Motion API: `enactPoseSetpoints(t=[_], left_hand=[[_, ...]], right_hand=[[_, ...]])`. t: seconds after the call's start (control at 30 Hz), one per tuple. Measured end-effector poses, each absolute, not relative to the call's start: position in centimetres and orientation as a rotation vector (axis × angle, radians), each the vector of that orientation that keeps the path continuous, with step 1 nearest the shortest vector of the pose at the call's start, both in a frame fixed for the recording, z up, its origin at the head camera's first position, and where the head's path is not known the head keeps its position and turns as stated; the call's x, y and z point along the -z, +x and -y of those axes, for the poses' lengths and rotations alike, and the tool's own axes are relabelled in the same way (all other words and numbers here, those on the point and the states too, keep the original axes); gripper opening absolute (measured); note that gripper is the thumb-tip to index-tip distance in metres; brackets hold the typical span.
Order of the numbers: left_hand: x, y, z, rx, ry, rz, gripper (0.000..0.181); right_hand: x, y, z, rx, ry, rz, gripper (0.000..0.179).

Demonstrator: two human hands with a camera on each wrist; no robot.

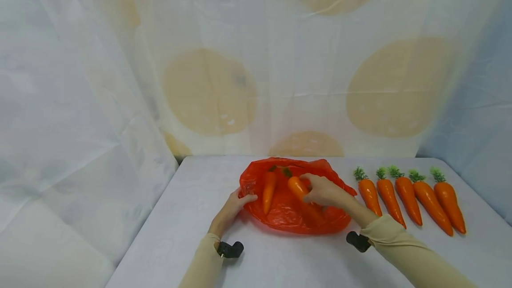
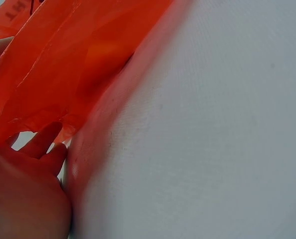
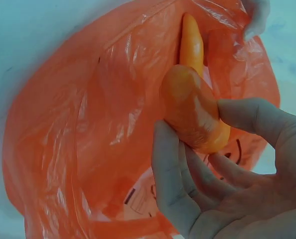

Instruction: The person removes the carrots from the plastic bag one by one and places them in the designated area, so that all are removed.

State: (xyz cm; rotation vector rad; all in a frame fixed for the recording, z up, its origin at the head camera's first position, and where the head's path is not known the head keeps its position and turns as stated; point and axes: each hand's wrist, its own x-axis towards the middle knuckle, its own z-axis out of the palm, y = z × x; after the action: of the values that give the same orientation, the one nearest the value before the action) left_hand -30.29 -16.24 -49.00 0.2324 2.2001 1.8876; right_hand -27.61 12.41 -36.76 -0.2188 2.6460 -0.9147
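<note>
A thin red plastic bag point(image 1: 276, 221) lies spread with its mouth wide on the table. At its left edge my left hand point(image 1: 234, 204) holds the rim, thumb on the inner side, other fingers behind the plastic in the left wrist view. My right hand point(image 1: 326, 190) pinches a glossy orange carrot point(image 3: 188, 102) between thumb and fingers over the bag's mouth. Beneath it in the right wrist view, and to its left in the head view, a second carrot point(image 1: 269, 190) with a green top rests inside the bag.
Several carrots point(image 1: 408, 197) with leafy green tops lie side by side on the white table point(image 1: 280, 266), right of the bag. A pale curtain with tan circles point(image 1: 210, 92) hangs behind the table, with more sheeting along both sides.
</note>
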Motion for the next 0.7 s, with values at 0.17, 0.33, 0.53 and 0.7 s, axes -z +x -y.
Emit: enactPoseSetpoints(t=[0.17, 0.33, 0.53, 0.7], left_hand=[[49.0, -30.3, 16.3, -1.893, 0.242, -2.193, 0.056], [49.0, -30.3, 16.3, -1.897, 0.257, -2.185, 0.056], [48.9, -30.4, 16.2, -1.910, 0.246, -2.176, 0.055], [49.0, -30.4, 16.3, -1.904, 0.252, -2.176, 0.055]], right_hand=[[35.8, -27.0, -13.3, 0.909, -0.264, -2.640, 0.068], [35.0, -26.3, -14.6, 0.895, -0.320, -2.631, 0.067], [34.2, -25.4, -17.4, 0.887, -0.387, -2.619, 0.068], [33.6, -24.8, -21.0, 0.941, -0.467, -2.561, 0.069]])
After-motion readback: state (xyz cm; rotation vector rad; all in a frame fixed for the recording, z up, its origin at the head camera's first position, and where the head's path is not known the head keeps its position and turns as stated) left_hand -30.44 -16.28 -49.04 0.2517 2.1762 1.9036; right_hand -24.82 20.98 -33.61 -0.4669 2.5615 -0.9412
